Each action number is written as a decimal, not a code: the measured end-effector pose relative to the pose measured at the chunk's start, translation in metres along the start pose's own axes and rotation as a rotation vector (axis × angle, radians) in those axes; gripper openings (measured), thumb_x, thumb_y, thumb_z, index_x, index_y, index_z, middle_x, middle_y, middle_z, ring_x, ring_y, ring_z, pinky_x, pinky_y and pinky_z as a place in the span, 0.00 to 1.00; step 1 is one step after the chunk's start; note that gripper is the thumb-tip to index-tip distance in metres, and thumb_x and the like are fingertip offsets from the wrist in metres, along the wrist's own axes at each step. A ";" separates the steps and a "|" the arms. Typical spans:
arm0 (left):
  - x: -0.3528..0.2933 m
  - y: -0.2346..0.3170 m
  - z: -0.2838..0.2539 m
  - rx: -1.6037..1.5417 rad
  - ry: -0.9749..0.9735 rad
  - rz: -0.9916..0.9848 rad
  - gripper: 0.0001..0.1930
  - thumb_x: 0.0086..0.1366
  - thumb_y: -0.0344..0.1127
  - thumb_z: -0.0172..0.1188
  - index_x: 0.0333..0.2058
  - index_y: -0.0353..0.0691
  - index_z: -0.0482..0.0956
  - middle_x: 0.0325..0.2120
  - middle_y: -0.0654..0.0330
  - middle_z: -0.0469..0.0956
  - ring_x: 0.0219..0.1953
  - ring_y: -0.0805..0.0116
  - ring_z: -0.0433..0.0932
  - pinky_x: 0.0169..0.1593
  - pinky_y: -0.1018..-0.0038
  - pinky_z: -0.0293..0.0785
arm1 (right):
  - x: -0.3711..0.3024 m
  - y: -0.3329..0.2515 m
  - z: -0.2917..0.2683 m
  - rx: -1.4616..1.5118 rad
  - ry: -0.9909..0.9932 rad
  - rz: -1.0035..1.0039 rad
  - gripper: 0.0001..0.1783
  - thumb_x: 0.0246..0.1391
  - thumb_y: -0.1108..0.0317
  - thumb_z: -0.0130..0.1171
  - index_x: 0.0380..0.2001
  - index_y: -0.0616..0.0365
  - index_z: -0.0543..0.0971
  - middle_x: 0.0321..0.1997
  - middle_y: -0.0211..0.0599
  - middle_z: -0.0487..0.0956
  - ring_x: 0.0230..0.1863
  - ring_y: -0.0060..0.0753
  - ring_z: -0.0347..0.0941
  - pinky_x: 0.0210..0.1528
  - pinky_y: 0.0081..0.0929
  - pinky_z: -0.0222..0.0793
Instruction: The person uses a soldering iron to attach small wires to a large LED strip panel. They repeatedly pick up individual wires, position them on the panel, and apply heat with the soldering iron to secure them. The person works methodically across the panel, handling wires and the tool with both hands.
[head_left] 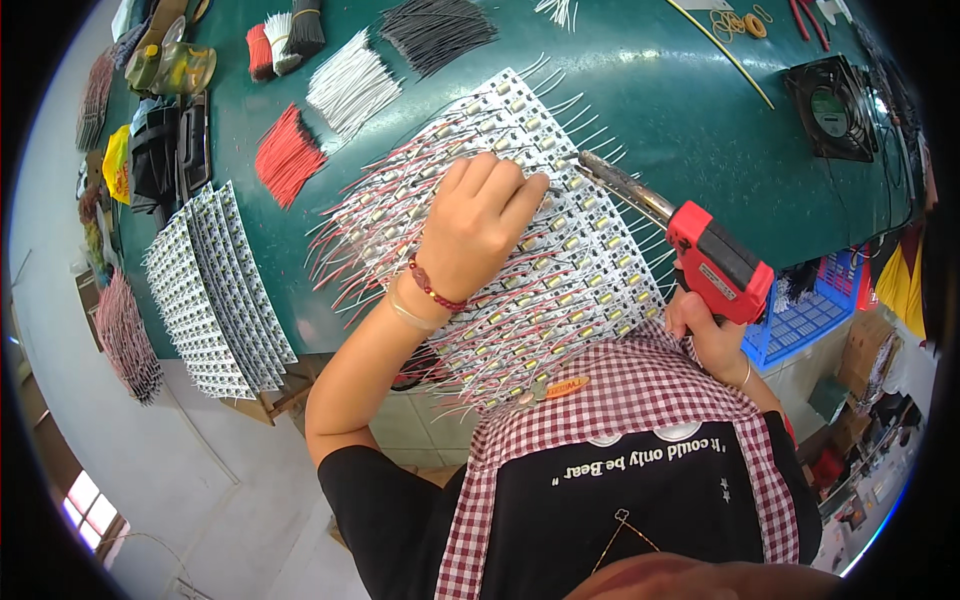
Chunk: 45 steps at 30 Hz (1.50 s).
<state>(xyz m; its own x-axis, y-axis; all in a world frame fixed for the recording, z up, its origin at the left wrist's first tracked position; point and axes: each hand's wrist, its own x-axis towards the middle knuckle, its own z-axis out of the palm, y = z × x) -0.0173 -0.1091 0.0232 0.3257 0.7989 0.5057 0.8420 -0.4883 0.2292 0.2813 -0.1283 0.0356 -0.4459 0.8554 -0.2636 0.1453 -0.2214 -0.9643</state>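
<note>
Two hands work over a slanted sheet of small circuit strips [520, 250] bristling with red and white wires. Nearest the body, the right hand [712, 335] is closed around the red grip of a soldering gun [700, 250], whose metal tip reaches up-left to the left hand's fingertips. The left hand [478, 225], fingers curled, presses a wire onto the strips. Judging by that closeness, a slip could burn a finger. Beyond the knuckles lie bundles of red wires [287, 155] and white wires [350, 92].

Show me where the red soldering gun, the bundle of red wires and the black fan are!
red soldering gun [718, 262], head view, on its red body.
bundle of red wires [287, 154], head view, middle of the bundle.
black fan [831, 108], head view, on its hub.
</note>
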 end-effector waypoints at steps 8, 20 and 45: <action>0.000 0.005 0.016 -0.092 -0.040 -0.030 0.15 0.43 0.24 0.57 0.34 0.35 0.80 0.24 0.60 0.67 0.28 0.64 0.67 0.34 0.71 0.65 | -0.007 0.006 -0.011 0.103 -0.035 0.127 0.06 0.60 0.69 0.54 0.32 0.61 0.74 0.23 0.28 0.73 0.24 0.18 0.69 0.27 0.19 0.65; 0.001 0.033 0.022 -0.039 -0.059 0.006 0.15 0.43 0.23 0.57 0.34 0.33 0.79 0.24 0.59 0.64 0.29 0.62 0.66 0.34 0.69 0.66 | -0.036 0.047 -0.031 -0.136 -0.074 0.046 0.08 0.57 0.68 0.58 0.39 0.60 0.75 0.31 0.28 0.75 0.32 0.21 0.71 0.35 0.24 0.68; -0.006 0.090 0.020 -0.412 -0.033 -0.387 0.07 0.48 0.21 0.63 0.28 0.37 0.80 0.24 0.61 0.76 0.27 0.64 0.75 0.31 0.72 0.71 | -0.032 0.042 -0.039 0.167 -0.054 -0.009 0.04 0.57 0.72 0.56 0.33 0.60 0.73 0.27 0.28 0.72 0.27 0.19 0.69 0.29 0.20 0.66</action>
<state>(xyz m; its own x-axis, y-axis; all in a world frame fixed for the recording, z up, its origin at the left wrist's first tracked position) 0.0650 -0.1514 0.0243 0.0459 0.9543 0.2954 0.6674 -0.2494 0.7017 0.3364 -0.1464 0.0044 -0.4943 0.8320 -0.2519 -0.0055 -0.2927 -0.9562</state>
